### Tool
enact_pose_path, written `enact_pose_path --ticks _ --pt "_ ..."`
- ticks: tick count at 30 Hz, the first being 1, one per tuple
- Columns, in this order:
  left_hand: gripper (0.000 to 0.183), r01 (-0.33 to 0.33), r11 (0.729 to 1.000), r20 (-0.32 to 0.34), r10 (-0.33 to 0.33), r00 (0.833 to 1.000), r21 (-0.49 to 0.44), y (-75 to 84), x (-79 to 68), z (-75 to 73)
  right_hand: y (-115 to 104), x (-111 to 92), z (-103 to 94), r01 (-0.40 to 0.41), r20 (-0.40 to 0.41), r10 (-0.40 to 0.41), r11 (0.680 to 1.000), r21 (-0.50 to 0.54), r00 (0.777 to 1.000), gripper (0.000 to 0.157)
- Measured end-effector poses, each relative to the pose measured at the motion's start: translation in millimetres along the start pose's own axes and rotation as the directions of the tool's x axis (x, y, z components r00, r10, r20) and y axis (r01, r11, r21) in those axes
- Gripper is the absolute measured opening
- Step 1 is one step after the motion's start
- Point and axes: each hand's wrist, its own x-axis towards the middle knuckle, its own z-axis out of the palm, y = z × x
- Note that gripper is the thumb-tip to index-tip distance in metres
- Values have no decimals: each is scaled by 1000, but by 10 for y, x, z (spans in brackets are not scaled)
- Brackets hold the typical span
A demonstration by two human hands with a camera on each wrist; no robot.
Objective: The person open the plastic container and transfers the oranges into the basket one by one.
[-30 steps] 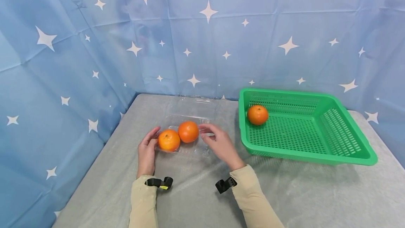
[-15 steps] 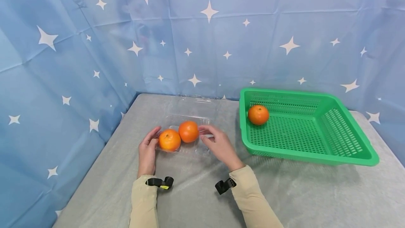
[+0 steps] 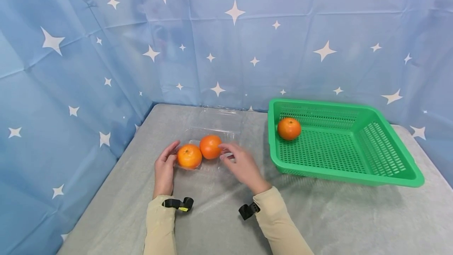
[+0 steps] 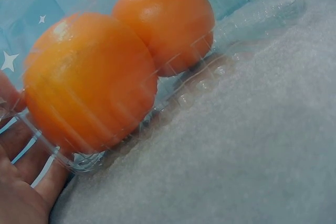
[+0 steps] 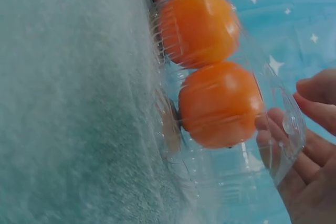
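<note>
Two oranges lie side by side in a clear plastic clamshell box (image 3: 230, 132) with its lid folded back. My left hand (image 3: 164, 170) holds the box's left end, thumb over the rim and fingers along the outside, next to the left orange (image 3: 189, 156). The right orange (image 3: 210, 147) sits a little farther back. My right hand (image 3: 242, 164) reaches over the box's right side, fingers loosely bent and thumb apart. Its fingertips are right at the right orange's edge; in the right wrist view, some fingers (image 5: 273, 124) show through the clear plastic.
A green slotted plastic basket (image 3: 347, 178) stands to the right, with one orange (image 3: 289, 128) in its back left corner. Grey cloth (image 3: 209, 219) covers the table. A blue star-printed curtain (image 3: 198, 70) closes off the back and left.
My right hand has moved slightly left, so its fingertips now overlap the right orange's edge. My left hand, the box and the oranges have stayed in place.
</note>
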Motion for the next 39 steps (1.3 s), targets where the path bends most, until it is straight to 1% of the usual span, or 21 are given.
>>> enact_pose_path --ticks 9,16,20,24,30,34,39 --pt "42 -8 1000 4 8 1000 -1 1 2 -5 -12 -1 65 24 6 -23 996 -82 1000 30" --pt "43 -2 1000 0 2 1000 5 7 2 -19 -64 14 110 39 27 -38 997 -60 999 32" --pt "42 -3 1000 -4 3 1000 0 7 4 -17 -76 20 118 37 26 -35 996 -78 999 32" --pt "42 -2 1000 -6 2 1000 -5 6 5 -3 -76 20 127 25 11 -23 994 -109 1000 32" --pt "42 -1 1000 -10 1 1000 -5 1 -2 12 -77 16 144 -28 -3 27 985 -169 1000 33" --pt "42 -3 1000 -7 3 1000 -6 1 -1 5 -81 23 153 -42 10 45 978 -205 999 39" --pt "41 1 1000 -2 -1 1000 -10 9 3 0 -95 19 162 -43 16 48 969 -245 999 47"
